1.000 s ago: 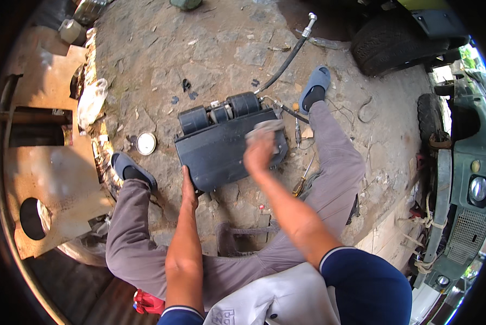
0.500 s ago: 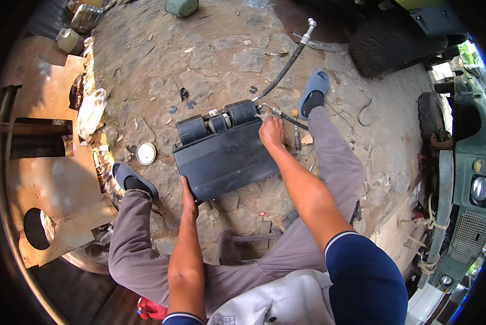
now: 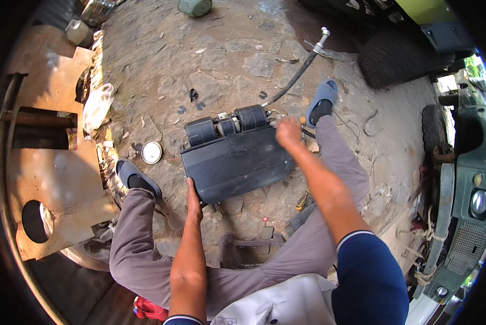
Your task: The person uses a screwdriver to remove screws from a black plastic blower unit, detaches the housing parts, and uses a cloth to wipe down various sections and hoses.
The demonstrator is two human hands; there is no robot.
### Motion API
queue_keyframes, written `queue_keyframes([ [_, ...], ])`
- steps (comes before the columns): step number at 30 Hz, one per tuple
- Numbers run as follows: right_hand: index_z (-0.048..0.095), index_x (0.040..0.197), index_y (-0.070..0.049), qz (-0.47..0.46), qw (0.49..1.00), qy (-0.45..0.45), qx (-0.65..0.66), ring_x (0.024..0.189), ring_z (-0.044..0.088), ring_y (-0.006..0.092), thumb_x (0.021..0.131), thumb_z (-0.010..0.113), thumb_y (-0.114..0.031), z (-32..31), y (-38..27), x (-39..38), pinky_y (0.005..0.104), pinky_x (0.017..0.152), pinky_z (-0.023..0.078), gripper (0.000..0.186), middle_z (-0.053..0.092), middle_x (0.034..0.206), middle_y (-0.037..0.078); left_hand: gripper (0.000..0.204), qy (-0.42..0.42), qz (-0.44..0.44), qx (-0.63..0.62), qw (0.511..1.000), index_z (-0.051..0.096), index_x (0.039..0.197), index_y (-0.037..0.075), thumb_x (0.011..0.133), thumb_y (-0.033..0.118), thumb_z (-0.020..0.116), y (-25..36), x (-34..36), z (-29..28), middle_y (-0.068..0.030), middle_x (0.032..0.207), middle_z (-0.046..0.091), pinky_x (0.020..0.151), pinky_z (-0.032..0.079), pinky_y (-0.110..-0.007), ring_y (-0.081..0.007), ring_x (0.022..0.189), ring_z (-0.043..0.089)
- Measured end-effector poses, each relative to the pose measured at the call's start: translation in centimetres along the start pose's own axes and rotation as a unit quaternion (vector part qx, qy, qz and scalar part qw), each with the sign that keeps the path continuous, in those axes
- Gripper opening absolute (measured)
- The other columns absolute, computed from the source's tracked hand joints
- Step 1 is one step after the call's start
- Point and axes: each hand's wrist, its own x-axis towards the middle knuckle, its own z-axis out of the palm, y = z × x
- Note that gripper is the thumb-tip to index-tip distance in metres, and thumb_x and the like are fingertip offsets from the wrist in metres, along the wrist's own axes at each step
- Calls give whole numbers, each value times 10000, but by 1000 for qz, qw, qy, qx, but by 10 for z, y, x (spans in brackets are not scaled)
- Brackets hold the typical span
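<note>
A black plastic blower unit [image 3: 237,162], seemingly from a vehicle air conditioner, lies on the stone ground between my feet. Two ribbed black drums line its far edge, with a motor [image 3: 228,125] between them. My left hand [image 3: 193,201] holds the unit's near left corner, thumb along the side and the other fingers hidden. At the far right corner, my right hand [image 3: 289,133] is closed beside the metal pipe fittings [image 3: 274,115]; what it grips is hidden. A black hose [image 3: 297,76] with a metal end fitting stretches away from that corner.
A round tin [image 3: 151,153] stands left of the unit. Near my right knee lies a yellow-handled tool [image 3: 302,201]. Cut brown board [image 3: 53,173] fills the left side. A tyre [image 3: 392,59] is at the far right, and a green vehicle front [image 3: 470,206] stands on the right.
My right hand has turned and closed more at the fittings, and its forearm has shifted, uncovering the yellow-handled tool. The left hand keeps its hold. The whole view has shifted slightly.
</note>
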Motion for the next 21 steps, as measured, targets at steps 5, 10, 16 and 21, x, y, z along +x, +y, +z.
queue_keyframes([
  [5,748,976,-13,47,993,-67,-85,1124,558,319,864,574,-174,6,-52,-9,436,893,475,261,684,1099,163,1000,11,5,-28,1000,281,1573,122,864,808,441,-7,6,4,-135,1529,412,996,458,-516,-320,1286,525],
  [10,731,886,-2,-104,985,-24,134,1087,549,335,810,598,-142,-9,-226,-31,471,865,447,207,652,1012,171,1039,20,35,-29,999,274,1571,100,852,838,413,-24,22,-10,-130,1531,413,1036,435,-494,-314,1294,517],
  [16,723,1034,-93,-271,924,51,266,1163,536,286,874,599,-181,-17,-283,-35,480,938,427,221,608,1220,104,818,21,38,-57,997,389,1522,81,958,669,462,-19,15,-1,-102,1526,416,1059,420,-410,-247,1312,487],
  [21,705,1077,-86,-142,967,57,205,1128,616,371,875,612,-128,-6,-132,-36,482,974,484,226,674,1161,173,840,24,3,-63,998,367,1532,65,955,666,475,-1,4,0,-136,1489,461,1045,429,-408,-256,1298,506],
])
